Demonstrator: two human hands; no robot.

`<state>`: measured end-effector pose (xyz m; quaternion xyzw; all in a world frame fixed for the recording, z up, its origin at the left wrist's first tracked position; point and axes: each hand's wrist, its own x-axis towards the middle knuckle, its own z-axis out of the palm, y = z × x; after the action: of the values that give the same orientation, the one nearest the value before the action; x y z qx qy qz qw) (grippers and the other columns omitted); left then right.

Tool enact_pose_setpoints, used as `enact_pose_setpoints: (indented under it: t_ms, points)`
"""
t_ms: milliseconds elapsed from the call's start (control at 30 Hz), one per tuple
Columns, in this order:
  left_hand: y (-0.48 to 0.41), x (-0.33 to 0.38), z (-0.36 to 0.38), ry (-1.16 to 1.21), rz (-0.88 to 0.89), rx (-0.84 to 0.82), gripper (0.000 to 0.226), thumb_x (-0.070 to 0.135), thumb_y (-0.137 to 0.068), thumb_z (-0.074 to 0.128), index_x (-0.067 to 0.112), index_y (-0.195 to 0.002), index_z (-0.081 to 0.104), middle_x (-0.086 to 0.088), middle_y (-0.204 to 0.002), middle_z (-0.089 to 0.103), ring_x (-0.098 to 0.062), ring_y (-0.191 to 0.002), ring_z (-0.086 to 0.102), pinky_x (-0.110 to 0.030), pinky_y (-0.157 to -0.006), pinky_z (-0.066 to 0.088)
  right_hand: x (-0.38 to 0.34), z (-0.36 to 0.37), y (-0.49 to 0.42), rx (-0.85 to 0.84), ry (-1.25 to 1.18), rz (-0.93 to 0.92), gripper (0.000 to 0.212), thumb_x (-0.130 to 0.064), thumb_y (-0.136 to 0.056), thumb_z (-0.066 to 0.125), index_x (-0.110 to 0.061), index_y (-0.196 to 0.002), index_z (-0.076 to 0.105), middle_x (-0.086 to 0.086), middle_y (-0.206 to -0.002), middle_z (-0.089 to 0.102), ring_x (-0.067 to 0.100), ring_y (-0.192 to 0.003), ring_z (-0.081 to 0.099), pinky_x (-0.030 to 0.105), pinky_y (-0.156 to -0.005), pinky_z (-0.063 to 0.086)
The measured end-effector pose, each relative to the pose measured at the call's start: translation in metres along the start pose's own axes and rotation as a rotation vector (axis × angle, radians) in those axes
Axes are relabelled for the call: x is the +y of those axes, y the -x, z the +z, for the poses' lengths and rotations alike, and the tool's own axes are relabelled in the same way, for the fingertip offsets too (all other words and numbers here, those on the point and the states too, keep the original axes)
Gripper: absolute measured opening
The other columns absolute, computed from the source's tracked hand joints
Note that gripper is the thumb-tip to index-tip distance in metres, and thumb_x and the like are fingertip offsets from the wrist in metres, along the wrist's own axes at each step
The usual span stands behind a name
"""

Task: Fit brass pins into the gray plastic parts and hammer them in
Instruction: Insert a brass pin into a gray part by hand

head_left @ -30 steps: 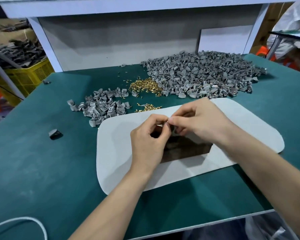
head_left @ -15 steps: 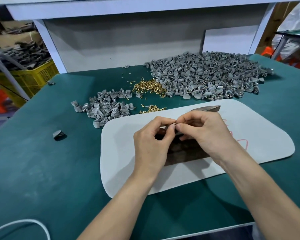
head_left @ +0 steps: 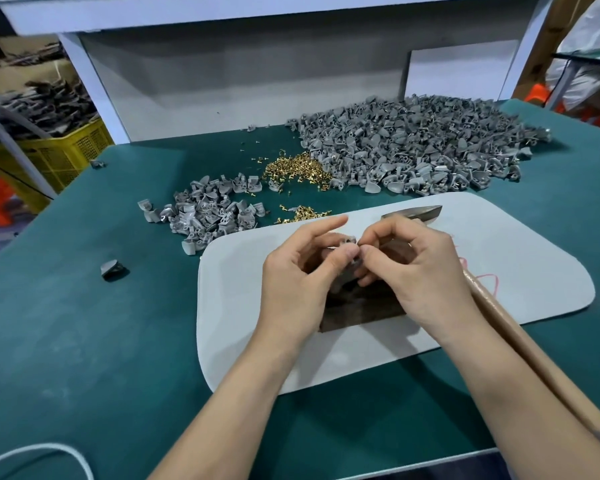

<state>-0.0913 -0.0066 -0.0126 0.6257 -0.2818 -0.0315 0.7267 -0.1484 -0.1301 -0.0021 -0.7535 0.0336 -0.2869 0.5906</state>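
My left hand pinches a small gray plastic part between thumb and fingers, its index finger stretched out. My right hand meets it from the right, thumb and fingertips pinched on the same part; any pin between them is hidden. Both hands hover over a dark block on a pale gray mat. Loose brass pins lie in a heap beyond the mat, with a smaller scatter of brass pins at its far edge. A hammer lies to the right, its head behind my right hand and its handle under my forearm.
A big pile of gray parts fills the far right of the green table and a smaller pile sits left of the mat. One dark part lies alone at left. A yellow crate stands off the table; a white cable curls near me.
My left index finger has lifted and straightened, and the gray part now shows between the fingertips. The view has tilted down, bringing the hammer head and handle into sight.
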Motion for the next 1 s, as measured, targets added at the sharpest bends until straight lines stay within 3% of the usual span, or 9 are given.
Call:
enact_pose_setpoints:
  t_ms: [100,300,500,1000]
  points:
    - [-0.0013,0.0023,-0.0021,0.076,-0.031,-0.036,0.021,0.012,-0.075,0.071,0.020,-0.094,0.070,0.010,-0.077,0.070,-0.002,-0.073,0.063,-0.011,-0.072,0.047,0.0009,0.0000,0.0000,0.027,-0.002,-0.009,0.022,0.006,-0.080,0.066,-0.013,-0.070,0.062,0.004,-0.060,0.065,0.016,-0.050,0.065,0.021,-0.052,0.053]
    - [-0.0012,0.0042,-0.0019,0.056,-0.024,-0.133,0.033,-0.003,-0.081,0.066,0.020,-0.105,0.067,0.015,-0.074,0.070,0.002,-0.070,0.061,-0.010,-0.071,0.047,0.0019,-0.0013,0.0010,0.064,0.021,-0.029,0.023,0.004,-0.079,0.066,-0.015,-0.069,0.061,-0.004,-0.057,0.062,0.014,-0.047,0.063,0.019,-0.054,0.050]
    - [-0.0017,0.0046,-0.0021,0.057,-0.016,-0.123,0.032,-0.002,-0.078,0.069,0.020,-0.102,0.068,0.014,-0.080,0.071,0.001,-0.072,0.064,-0.011,-0.072,0.048,0.0019,0.0002,0.0019,0.076,-0.013,-0.026,0.021,0.006,-0.080,0.065,-0.012,-0.069,0.062,0.002,-0.055,0.063,0.013,-0.046,0.061,0.020,-0.053,0.051]
    - [-0.0021,0.0042,-0.0043,0.065,-0.026,-0.161,0.027,-0.004,-0.076,0.070,0.013,-0.096,0.065,0.015,-0.071,0.068,0.002,-0.067,0.063,-0.009,-0.069,0.047,-0.0014,-0.0039,0.0000,0.002,-0.056,0.045,0.023,0.007,-0.080,0.064,-0.011,-0.067,0.060,0.002,-0.048,0.061,0.012,-0.041,0.057,0.017,-0.046,0.046]
